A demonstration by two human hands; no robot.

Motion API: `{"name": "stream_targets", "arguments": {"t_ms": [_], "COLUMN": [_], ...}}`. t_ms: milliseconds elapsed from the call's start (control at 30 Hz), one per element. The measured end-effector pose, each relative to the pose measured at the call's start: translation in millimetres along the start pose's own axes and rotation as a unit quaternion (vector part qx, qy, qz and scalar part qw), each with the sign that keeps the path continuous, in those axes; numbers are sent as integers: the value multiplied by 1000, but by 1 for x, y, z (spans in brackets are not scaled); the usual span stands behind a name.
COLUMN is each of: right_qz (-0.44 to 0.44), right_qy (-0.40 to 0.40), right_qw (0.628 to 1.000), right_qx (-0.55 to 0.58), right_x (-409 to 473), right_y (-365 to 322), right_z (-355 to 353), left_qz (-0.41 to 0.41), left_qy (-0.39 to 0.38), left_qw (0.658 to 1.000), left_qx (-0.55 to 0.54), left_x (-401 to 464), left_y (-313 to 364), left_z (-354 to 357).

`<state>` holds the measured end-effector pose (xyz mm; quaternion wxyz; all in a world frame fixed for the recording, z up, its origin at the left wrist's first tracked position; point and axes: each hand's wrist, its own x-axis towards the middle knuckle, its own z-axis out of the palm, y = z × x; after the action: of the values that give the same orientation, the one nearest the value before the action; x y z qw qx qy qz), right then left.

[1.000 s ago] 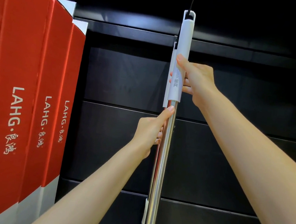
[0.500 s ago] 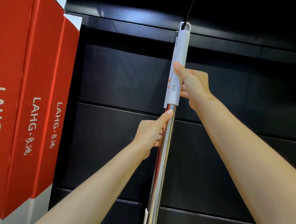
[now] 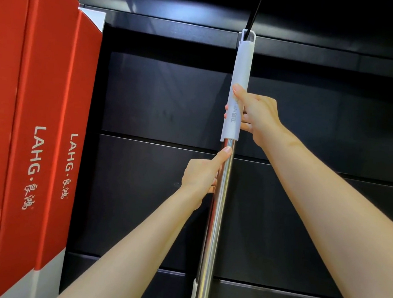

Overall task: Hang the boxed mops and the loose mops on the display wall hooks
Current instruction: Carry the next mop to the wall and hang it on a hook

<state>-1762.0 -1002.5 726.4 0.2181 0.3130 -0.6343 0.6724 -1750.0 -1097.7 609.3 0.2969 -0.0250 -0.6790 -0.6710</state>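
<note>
A loose mop with a shiny steel pole and a pale grey foam-like grip sleeve (image 3: pixel 238 90) stands nearly upright in front of the black slatted display wall (image 3: pixel 162 97). The hanging loop at the top of the grip meets a thin black hook rod (image 3: pixel 256 10) that slants down from the upper edge of the view; whether the loop sits fully over the hook cannot be told. Both hands hold the mop. The right hand (image 3: pixel 257 116) is closed around the lower part of the grey grip, thumb laid along its front and fingertips showing on its far left side. The left hand (image 3: pixel 203 171) is just below it, wrapped around the bare steel pole, thumb pointing up the tube and stopping just short of the grip's lower edge. The two hands are near each other but apart. Behind the pole a second, similar pole shows close alongside, with a white collar near the bottom edge. To the left, well apart from the mop, three tall red cardboard boxes with white bases and white LAHG lettering (image 3: pixel 37 133) stand side by side
</note>
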Motion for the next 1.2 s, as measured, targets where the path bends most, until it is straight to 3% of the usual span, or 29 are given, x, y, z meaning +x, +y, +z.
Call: {"name": "stream_targets", "arguments": {"t_ms": [567, 833, 1200], "right_qz": [-13, -46, 60], "right_qy": [-26, 34, -82], "right_qw": [1000, 998, 993], "right_qx": [-8, -28, -61], "right_x": [1, -13, -60], "right_y": [9, 21, 65], "right_z": [-6, 7, -17], "left_qz": [17, 64, 54], "left_qy": [-7, -81, -46], "left_qw": [1000, 994, 997], "left_qx": [11, 35, 41], "left_x": [-9, -30, -39], "left_y": [4, -14, -30], "left_z": [4, -11, -13]}}
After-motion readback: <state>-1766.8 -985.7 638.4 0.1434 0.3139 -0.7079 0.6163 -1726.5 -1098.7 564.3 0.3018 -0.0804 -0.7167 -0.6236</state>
